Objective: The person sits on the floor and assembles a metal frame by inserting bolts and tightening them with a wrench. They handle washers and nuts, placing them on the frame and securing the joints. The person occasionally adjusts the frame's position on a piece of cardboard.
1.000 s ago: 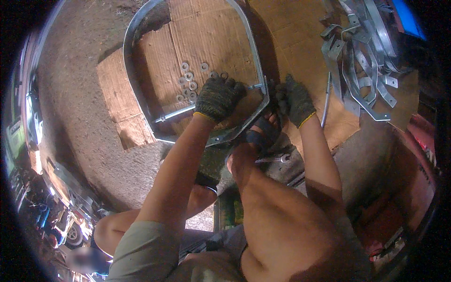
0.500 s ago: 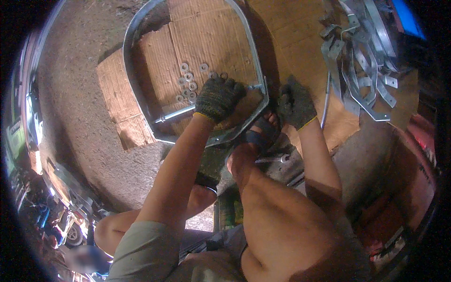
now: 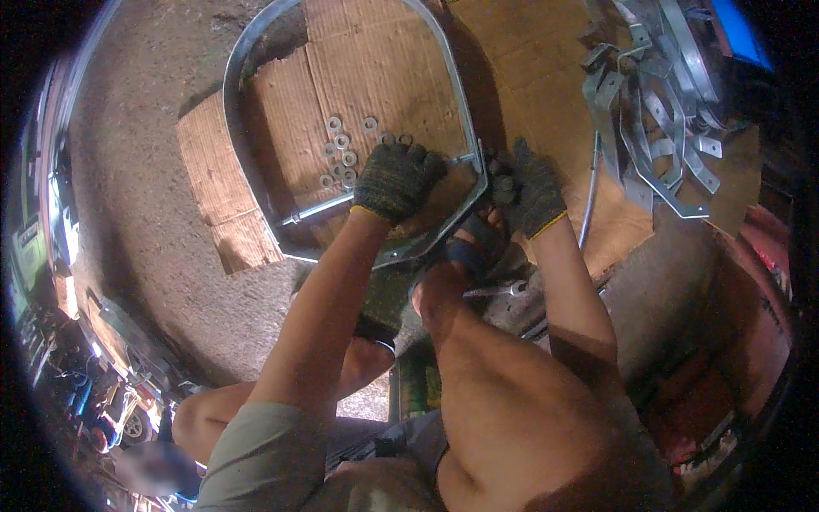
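Note:
A bent metal frame (image 3: 233, 111), rounded at the far end, lies before me. A metal rod (image 3: 317, 209) runs across its near part, from the left side to the right. My left hand (image 3: 397, 181), in a dark knit glove with a yellow cuff, is closed around the middle of this rod. Several round washers (image 3: 349, 159) lie beyond it, inside the frame. Just outside the frame's right side, near the rod's end, is my right hand (image 3: 531, 189), gloved alike. Its fingers are curled in; what they hold, if anything, is hidden.
Flattened cardboard (image 3: 375, 68) lies under the frame. A heap of bent metal brackets (image 3: 670, 111) is at the far right, with a thin rod (image 3: 591, 192) beside it. My sandalled foot (image 3: 473, 247) rests by the frame's near right corner, close to a wrench (image 3: 503, 290).
My right hand has shifted slightly left, closer to the frame's right side and the rod's end. The left hand keeps its grip on the rod, nearly still.

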Available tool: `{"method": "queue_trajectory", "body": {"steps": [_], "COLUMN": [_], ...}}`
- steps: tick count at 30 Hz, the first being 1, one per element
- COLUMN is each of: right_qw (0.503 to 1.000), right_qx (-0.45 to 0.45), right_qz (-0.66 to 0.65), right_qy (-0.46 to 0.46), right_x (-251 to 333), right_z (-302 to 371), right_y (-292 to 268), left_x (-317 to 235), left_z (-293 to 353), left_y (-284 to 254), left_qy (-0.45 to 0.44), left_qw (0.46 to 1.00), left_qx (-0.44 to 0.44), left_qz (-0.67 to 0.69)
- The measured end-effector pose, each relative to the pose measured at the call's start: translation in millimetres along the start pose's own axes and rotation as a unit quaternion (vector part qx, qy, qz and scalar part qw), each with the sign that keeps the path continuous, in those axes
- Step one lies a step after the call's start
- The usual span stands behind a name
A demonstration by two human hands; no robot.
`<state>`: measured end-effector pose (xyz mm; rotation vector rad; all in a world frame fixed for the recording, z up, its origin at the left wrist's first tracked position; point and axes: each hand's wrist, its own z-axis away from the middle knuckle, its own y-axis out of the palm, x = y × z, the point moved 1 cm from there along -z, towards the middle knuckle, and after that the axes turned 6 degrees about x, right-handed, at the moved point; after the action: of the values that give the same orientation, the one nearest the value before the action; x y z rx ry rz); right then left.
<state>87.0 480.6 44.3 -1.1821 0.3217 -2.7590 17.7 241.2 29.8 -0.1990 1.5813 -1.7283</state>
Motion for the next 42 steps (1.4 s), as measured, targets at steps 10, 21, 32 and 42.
{"method": "queue_trajectory", "body": {"steps": [10,21,32,42], "right_qw": [0.969,0.838,0.874,0.847], "right_qx": [0.079,0.04,0.048,0.052], "right_qz": [-0.233,-0.536,-0.467,-0.511], "right_qy": [-0.032,0.091,0.126,0.137], "right_x": [-45.0,-41.3,-14.5,-1.1], "right_z": [-9.0,-7.0,12.4,17.8], "right_y": [-6.2,-11.4,1.1,6.6], "left_x": [-2.7,-2.6,-4.3,-8.3], "left_z": [-3.8,-8.8,-7.5,-8.0], "left_y": [-5.6,-2.9,-5.6,-10.3], "left_qy": [-0.008,0.004,-0.004,-0.018], "left_qw": [0.999,1.0,1.0,0.998], "left_qx": [0.029,0.007,0.024,0.056], "left_qz": [0.012,-0.002,-0.005,-0.001]}}
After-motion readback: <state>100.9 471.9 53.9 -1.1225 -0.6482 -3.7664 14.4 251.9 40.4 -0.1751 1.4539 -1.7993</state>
